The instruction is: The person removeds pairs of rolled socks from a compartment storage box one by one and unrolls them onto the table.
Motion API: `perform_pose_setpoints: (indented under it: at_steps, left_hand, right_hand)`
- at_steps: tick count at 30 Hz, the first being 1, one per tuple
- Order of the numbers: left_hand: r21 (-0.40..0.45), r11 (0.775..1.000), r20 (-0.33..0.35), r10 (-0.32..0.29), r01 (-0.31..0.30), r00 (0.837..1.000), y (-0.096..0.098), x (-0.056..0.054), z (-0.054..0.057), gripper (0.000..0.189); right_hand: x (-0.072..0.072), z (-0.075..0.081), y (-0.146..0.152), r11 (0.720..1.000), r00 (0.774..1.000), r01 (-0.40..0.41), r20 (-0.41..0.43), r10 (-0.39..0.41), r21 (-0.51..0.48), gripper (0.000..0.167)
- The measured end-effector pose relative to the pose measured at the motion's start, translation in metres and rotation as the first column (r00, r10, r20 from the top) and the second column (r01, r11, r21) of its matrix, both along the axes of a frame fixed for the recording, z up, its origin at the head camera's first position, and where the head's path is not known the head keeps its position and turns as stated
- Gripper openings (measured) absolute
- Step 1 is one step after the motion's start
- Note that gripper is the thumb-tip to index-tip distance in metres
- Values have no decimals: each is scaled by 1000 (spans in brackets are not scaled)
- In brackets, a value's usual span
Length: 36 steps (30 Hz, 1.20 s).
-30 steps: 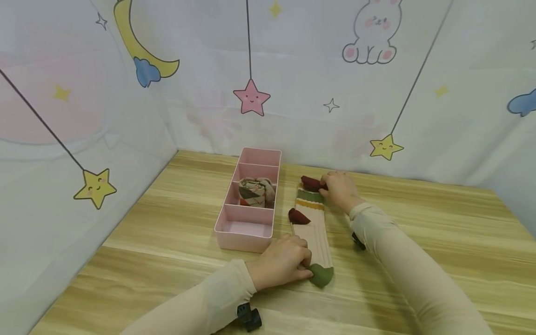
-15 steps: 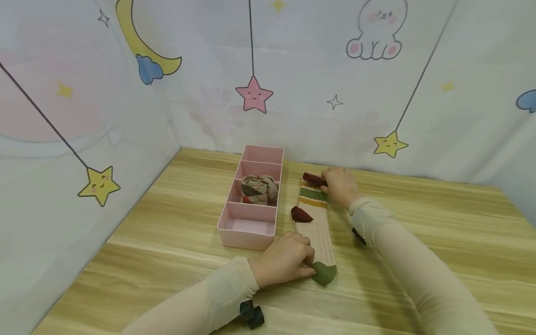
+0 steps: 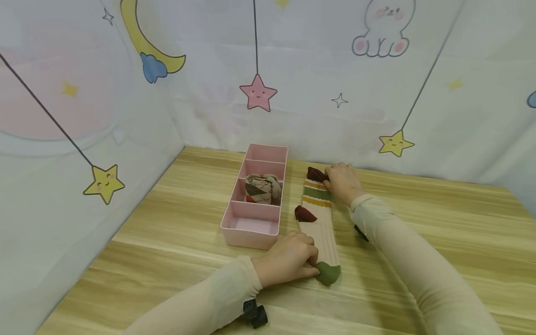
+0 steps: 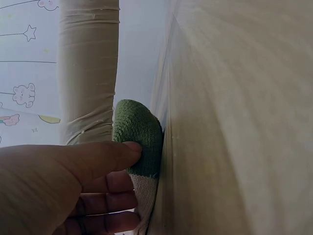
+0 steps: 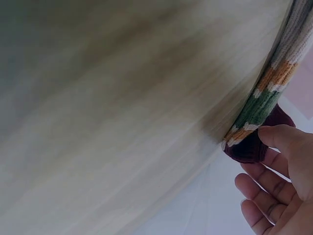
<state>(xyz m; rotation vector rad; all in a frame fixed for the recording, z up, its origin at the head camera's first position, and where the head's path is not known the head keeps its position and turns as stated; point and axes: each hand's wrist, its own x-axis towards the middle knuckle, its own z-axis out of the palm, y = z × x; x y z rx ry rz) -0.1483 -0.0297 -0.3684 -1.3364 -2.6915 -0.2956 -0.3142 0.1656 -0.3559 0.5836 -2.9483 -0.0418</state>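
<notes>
A cream sock [image 3: 320, 232] with a green toe, a maroon heel, green and yellow stripes and a maroon cuff lies lengthwise on the table. My left hand [image 3: 289, 260] is at its near end; in the left wrist view the thumb rests on the green toe [image 4: 139, 127], with curled fingers along the sock's edge. At the far end my right hand [image 3: 344, 184] pinches the maroon cuff [image 5: 247, 149] between thumb and index finger, the other fingers loosely bent. Whether a second sock lies underneath cannot be told.
Left of the sock stands a pink divided box [image 3: 251, 238]. One of its middle compartments holds a rolled argyle sock bundle [image 3: 260, 190]. The wood-grain table [image 3: 167, 223] meets a printed cloth backdrop [image 3: 310, 125] behind and at the sides.
My right hand has drawn the maroon cuff slightly away from me, so the upper yellow stripe shows more. My left hand stays at the toe. The head view has shifted a little.
</notes>
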Motion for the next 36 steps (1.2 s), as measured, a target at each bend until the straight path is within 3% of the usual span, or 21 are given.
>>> perform_pose_setpoints:
  at_steps: [8,17,26,36]
  left_hand:
    - [-23,1000,2,7,-7,1000,0,1,1,18]
    - [-32,999,-3,6,-6,1000,-1,1,3,18]
    - [-73,997,-25,-19,17,1000,1,0,5,16]
    - [-87,996,-6,-30,30,1000,-2,0,6,14]
  right_hand:
    - [-3,2,-1,1000,1000,25,-7,-25,-1,18]
    - [-16,5,0,998,998,68,3,-68,2,24]
    - [-25,4,3,996,995,80,67,-77,-42,24]
    - [-32,3,1,996,990,77,126,-71,-41,25]
